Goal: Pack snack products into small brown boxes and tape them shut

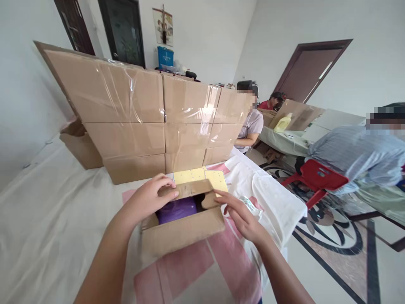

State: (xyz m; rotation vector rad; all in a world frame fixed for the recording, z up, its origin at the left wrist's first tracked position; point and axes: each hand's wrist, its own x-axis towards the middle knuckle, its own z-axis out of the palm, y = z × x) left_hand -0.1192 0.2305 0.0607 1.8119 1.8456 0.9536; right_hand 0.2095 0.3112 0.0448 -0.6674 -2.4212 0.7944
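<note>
In front of me on the cloth-covered table lies a small cardboard box (183, 236), its top partly raised. Inside it shows a purple wrapped item (177, 210); its kind I cannot make out. My left hand (155, 194) grips the far lid flap (194, 188) at its left end, thumb and fingers pinched over the edge. At the box's right end, my right hand (238, 213) has its fingers stretched out, with the fingertips touching the lid corner by the small side flap (209, 200). Yellow sheets with dark dots (218, 179) lie just behind the box.
A wall of taped cardboard boxes (136, 97) stands across the table's back. Right of my right hand sits a clear tape roll (249, 206). A white-and-pink cloth (234, 253) covers the table. Several people work nearby, one by a red chair (322, 175).
</note>
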